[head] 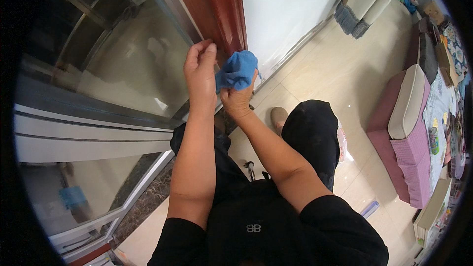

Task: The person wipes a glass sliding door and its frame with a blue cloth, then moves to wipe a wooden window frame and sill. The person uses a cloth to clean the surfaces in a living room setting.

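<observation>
A bunched blue cloth [238,70] is gripped in my right hand [236,99], close to the lower visible part of a reddish-brown wooden door frame [221,3]. Just left of the cloth, my left hand [201,59] is raised with its fingers curled and the thumb against the index finger, in front of the metal edge of a glass door [140,55]. Whether anything small is pinched there, I cannot tell. The cloth hides part of my right fingers.
White wall [288,11] meets the tiled floor [314,70] beyond the frame. A pink-covered sofa [388,170] with scattered items stands at the right, and a fringed, patterned cover [369,3] hangs at the top right. A purple object [369,209] lies on the floor.
</observation>
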A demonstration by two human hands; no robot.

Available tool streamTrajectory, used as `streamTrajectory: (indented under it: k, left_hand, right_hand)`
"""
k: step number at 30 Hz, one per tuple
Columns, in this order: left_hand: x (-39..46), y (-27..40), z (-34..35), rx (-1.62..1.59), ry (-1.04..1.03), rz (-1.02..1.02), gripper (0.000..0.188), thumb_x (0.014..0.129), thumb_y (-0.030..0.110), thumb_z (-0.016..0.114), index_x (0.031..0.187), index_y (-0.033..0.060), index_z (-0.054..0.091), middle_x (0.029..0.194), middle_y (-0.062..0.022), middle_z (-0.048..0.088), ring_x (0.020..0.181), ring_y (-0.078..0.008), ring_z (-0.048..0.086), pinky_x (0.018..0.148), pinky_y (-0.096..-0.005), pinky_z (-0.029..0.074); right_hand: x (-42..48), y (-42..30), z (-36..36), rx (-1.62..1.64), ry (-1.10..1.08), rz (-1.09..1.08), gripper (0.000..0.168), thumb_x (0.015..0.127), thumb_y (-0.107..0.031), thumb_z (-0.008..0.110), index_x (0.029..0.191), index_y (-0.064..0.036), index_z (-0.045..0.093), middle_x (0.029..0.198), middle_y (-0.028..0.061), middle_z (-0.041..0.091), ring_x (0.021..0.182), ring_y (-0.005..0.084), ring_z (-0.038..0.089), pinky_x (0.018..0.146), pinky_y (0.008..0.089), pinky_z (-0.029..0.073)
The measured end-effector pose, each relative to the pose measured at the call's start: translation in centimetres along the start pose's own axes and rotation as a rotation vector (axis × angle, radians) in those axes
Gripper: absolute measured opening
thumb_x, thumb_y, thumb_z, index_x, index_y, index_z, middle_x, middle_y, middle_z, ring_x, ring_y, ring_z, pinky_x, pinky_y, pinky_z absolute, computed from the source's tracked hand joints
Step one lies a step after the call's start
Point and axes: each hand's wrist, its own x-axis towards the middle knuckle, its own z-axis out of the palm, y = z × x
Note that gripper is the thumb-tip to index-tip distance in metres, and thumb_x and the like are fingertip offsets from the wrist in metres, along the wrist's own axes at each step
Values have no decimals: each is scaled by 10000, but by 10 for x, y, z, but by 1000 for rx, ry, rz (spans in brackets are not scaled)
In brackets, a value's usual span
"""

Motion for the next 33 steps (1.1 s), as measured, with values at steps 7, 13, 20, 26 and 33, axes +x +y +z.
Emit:
streamTrajectory:
  k: [7,13,20,26,33]
  left_hand:
    - [3,-15,-4,339,-93,168,332,891,127,802,1146,-15,644,1055,-117,724,919,-217,685,827,-344,560]
    - [-11,-9,17,833,-33,353,379,857,256,868,1062,10,664,922,-142,765,826,-302,750,778,-426,583]
    - [-8,-33,25,944,73,447,297,896,266,829,948,18,674,792,-123,758,731,-302,761,716,-427,587]
    - [-10,-45,15,815,-31,468,217,958,178,782,945,-6,667,812,-88,726,741,-199,716,700,-345,562]
    - [-8,-49,-3,631,-166,343,207,1039,150,712,940,-11,627,806,-81,676,773,-121,607,726,-325,530]
  right_hand:
    - [-7,7,-9,74,14,-47,453,691,39,716,1124,-60,627,1147,201,605,1051,473,525,879,541,439]
    - [-23,20,-4,90,-18,147,572,729,-31,739,1285,-27,607,1252,236,533,1133,482,507,950,551,447]
    - [-24,25,-11,126,-107,179,611,780,-74,739,1362,-8,565,1276,243,516,1168,487,495,978,557,451]
    - [-16,21,-27,164,-142,173,594,796,-65,718,1364,10,560,1270,258,521,1155,488,497,970,569,456]
    - [-5,15,-37,179,-190,181,570,800,-57,688,1348,32,563,1302,286,501,1158,510,490,976,576,456]
